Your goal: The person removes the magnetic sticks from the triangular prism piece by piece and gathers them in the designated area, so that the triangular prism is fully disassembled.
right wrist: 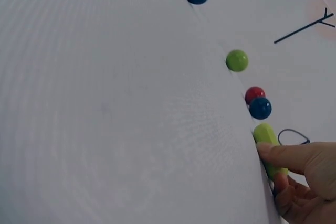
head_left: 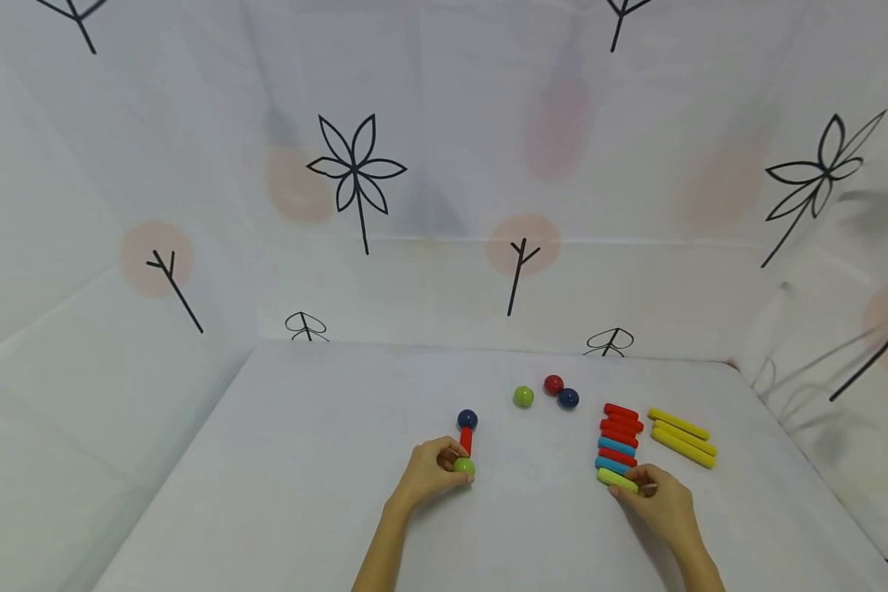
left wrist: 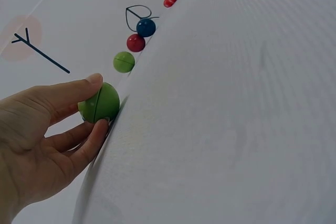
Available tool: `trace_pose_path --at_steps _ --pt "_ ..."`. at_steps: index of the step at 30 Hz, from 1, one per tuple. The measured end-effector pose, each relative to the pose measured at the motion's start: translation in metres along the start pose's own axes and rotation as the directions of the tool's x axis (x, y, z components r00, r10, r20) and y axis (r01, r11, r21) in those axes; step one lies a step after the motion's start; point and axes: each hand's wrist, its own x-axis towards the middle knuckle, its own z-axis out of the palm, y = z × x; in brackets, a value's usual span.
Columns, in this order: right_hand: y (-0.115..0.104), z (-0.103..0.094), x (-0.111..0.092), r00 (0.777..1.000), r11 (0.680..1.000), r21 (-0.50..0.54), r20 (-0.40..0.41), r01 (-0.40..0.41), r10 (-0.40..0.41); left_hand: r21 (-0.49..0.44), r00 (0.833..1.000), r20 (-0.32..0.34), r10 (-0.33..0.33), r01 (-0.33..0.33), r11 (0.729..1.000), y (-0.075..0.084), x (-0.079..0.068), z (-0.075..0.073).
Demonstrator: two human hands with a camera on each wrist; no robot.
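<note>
My left hand [head_left: 432,473] pinches a green ball [left wrist: 100,103] between thumb and fingers, low over the white table. A short red rod [head_left: 466,441] runs from that ball to a dark blue ball [head_left: 468,419] behind it. Over on the right, my right hand [head_left: 662,497] pinches a lime-green rod [right wrist: 266,134] with thumb and fingertips. This rod is at the near end of a row of red rods [head_left: 619,438] and blue rods [head_left: 612,465], lying side by side. Part of the lime rod is hidden behind my fingers.
Toward the back lie a loose green ball [head_left: 523,396], a red ball [head_left: 553,384] and another dark blue ball [head_left: 568,399]. Longer yellow rods [head_left: 683,444] lie right of the row. A white patterned cloth [head_left: 429,279] rises behind the table [head_left: 303,493].
</note>
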Motion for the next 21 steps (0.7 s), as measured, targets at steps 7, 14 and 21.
trace_pose_path --at_steps 7,14,21 --pt "-0.002 0.0 0.001 1.0 1.0 0.002 0.007 -0.006 0.006 0.004 1.0 0.012 0.013 -0.013 1.0 0.001 0.0 -0.001" --pt "-0.009 0.0 0.004 0.999 0.998 -0.052 0.02 0.035 -0.034 0.017 1.0 0.022 0.007 -0.007 1.0 0.003 -0.001 -0.002" --pt "-0.031 0.011 0.006 0.989 0.989 0.033 -0.032 0.147 -0.146 0.029 0.999 0.03 0.01 -0.011 1.0 0.004 -0.002 0.0"
